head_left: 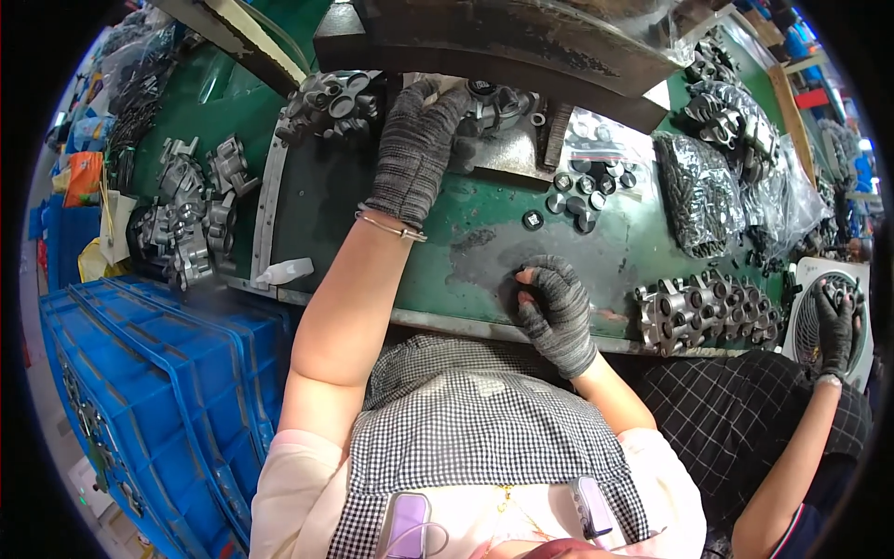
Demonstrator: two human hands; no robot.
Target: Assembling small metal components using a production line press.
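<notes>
My left hand [410, 154], in a dark grey knit glove, reaches under the heavy metal press block. Its fingers are bent at the left side of a silver metal casting [503, 110], which sits on the press base and has a black round cap on it. Part of the grip is hidden there. Nearer to me, above the table's front edge, my right hand [559, 317] is closed in a pinch, its bare fingertips showing from the glove. Whatever lies between them is too dark to make out. Loose black round caps [585, 221] are scattered beyond it.
The press block [503, 47] overhangs the work spot. Castings stand in groups at left [191, 214] and right [708, 312], near a bagged pile [700, 191]. A white bottle [285, 271] lies by blue crates [168, 373]. Another person's gloved hand [836, 326] is by a fan [810, 326].
</notes>
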